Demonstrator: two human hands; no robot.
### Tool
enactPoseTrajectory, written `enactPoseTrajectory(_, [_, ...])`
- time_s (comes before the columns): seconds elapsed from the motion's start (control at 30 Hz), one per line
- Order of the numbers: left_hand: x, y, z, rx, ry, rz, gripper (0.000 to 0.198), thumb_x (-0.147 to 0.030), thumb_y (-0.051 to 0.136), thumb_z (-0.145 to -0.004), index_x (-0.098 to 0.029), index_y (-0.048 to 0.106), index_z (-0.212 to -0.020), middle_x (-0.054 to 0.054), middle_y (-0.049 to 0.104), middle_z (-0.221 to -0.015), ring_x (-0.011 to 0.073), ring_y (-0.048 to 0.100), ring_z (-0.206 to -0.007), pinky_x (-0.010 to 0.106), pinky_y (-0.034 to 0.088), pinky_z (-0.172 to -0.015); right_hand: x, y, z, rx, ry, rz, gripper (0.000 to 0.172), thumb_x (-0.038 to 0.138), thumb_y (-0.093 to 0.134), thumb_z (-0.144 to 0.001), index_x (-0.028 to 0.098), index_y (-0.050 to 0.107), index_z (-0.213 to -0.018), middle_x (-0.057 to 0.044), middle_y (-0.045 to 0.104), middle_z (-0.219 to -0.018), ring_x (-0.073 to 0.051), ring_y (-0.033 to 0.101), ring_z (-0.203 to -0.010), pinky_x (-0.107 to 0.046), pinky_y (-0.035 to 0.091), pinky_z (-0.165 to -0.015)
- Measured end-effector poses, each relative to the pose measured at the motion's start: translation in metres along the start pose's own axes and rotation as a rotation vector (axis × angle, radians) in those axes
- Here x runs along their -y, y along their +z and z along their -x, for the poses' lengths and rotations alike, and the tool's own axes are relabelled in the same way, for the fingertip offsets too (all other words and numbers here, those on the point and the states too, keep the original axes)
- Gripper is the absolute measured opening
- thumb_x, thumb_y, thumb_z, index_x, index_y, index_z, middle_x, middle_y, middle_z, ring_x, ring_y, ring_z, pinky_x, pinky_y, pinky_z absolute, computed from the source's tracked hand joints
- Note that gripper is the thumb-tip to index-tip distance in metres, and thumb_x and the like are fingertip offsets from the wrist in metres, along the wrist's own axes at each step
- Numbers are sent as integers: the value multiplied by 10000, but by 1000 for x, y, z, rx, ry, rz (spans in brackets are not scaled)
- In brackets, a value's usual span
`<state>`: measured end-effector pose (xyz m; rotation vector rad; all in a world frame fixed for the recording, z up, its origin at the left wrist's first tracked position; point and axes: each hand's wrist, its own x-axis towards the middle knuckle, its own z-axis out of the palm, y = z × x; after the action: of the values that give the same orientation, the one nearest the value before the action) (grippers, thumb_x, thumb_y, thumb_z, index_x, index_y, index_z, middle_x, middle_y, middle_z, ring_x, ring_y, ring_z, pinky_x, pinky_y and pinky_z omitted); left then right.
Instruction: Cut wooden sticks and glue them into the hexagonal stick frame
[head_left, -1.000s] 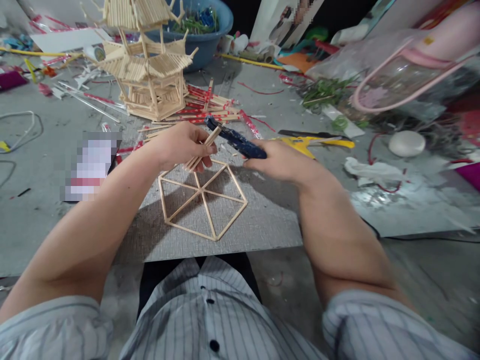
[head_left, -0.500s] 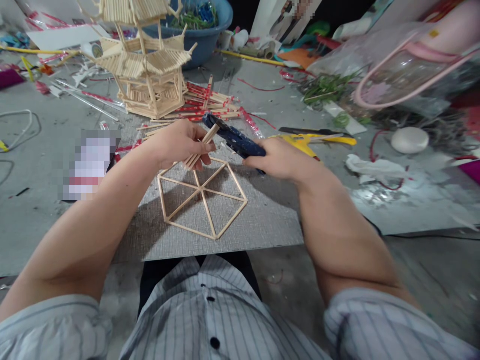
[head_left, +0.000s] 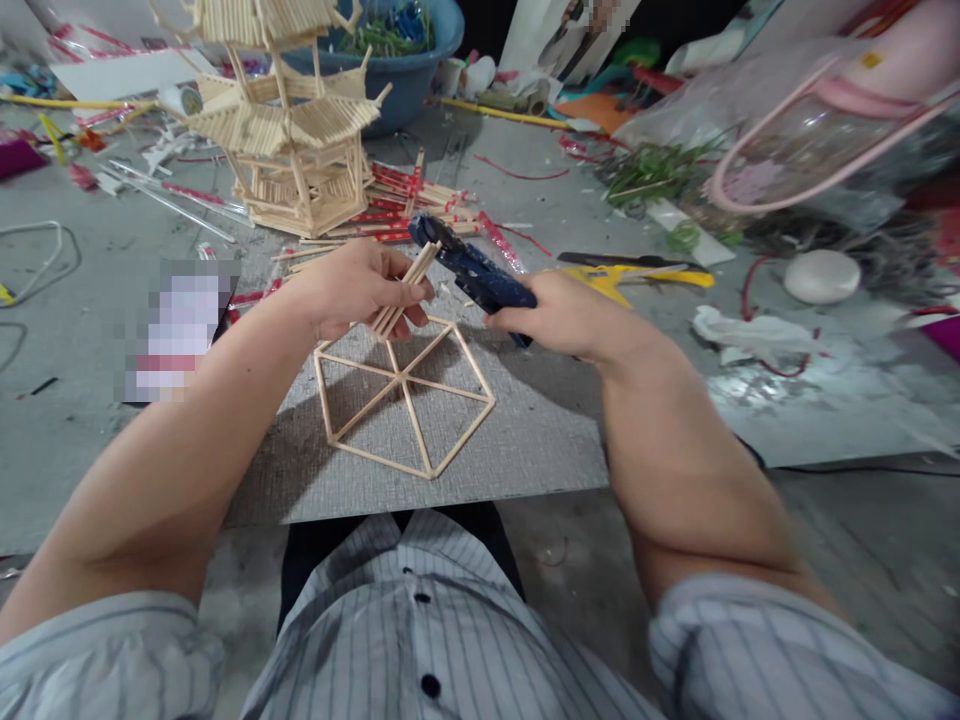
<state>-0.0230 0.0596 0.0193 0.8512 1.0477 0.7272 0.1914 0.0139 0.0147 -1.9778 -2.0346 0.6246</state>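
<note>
The wooden pagoda model (head_left: 300,125) runs off the top edge, its peak out of sight. The left hand (head_left: 371,285) hides the far left side of the hexagonal frame (head_left: 403,378) and part of the sticks (head_left: 411,285) it grips (their exact count is unclear). The right hand (head_left: 566,312) covers much of the dark blue pliers' (head_left: 480,275) handles. Pixelation blurs the phone (head_left: 176,325) screen.

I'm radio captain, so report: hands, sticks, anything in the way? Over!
Left hand gripping wooden sticks. Right hand holding blue tool near stick tips. Wooden frame flat below, far side partly hidden by left hand.
</note>
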Motion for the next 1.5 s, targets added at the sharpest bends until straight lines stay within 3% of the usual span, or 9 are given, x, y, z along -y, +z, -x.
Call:
enactPoseTrajectory(0.2, [-2, 4, 4, 36, 36, -241, 83, 35, 669, -751, -46, 682, -764, 84, 668, -631, 291, 750, -692, 308, 601, -551, 1, 0, 1, 12, 15, 39, 121, 296, 623, -725, 233, 541, -662, 27, 460, -521, -145, 445, -495, -290, 318, -500])
enactPoseTrajectory(0.37, [-2, 6, 5, 29, 51, -205, 133, 58, 680, -719, -73, 669, -741, 49, 641, -597, 261, 750, -703, 340, 618, -640, 4, 0, 1, 29, 41, 44, 122, 304, 621, -735, 233, 537, -681, 24, 460, -550, -150, 446, -516, -300, 326, -529])
enactPoseTrajectory(0.5, [-3, 7, 7, 2, 128, -431, 93, -33, 680, -769, -76, 662, -689, 56, 633, -588, 265, 745, -735, 318, 609, -646, 6, -1, 2, 31, 57, 50, 114, 287, 620, -743, 230, 538, -686, 27, 452, -546, -149, 440, -517, -299, 319, -535])
enactPoseTrajectory(0.73, [-8, 5, 10, 95, 181, -797, 39, -152, 661, -820, -122, 661, -795, 20, 670, -686, 165, 715, -720, 286, 583, -747, 2, -1, 0, 43, 65, 22, 104, 308, 611, -748, 224, 565, -707, 20, 485, -570, -153, 471, -536, -300, 324, -545])
enactPoseTrajectory(0.9, [-9, 7, 12, 99, 212, -889, 92, -192, 610, -857, -124, 644, -805, 24, 687, -718, 100, 635, -558, 250, 551, -650, -1, 1, 0, 34, 42, 38, 108, 325, 601, -745, 229, 564, -713, 13, 497, -580, -159, 479, -542, -304, 324, -542])
enactPoseTrajectory(1.2, [-8, 5, 7, 52, 269, -1093, 163, -238, 591, -870, -137, 660, -761, 41, 705, -722, 128, 643, -556, 254, 512, -607, 0, 4, -1, -27, -6, 144, 107, 337, 606, -718, 235, 588, -744, 15, 467, -543, -154, 451, -523, -291, 316, -511])
enactPoseTrajectory(1.5, [-7, 6, 6, -17, 305, -1184, 178, -248, 580, -863, -156, 650, -728, 7, 686, -667, 118, 645, -554, 216, 488, -612, -1, 16, -6, -52, -24, 237, 177, 348, 557, -757, 218, 635, -849, -64, 605, -710, -221, 565, -681, -321, 365, -584])
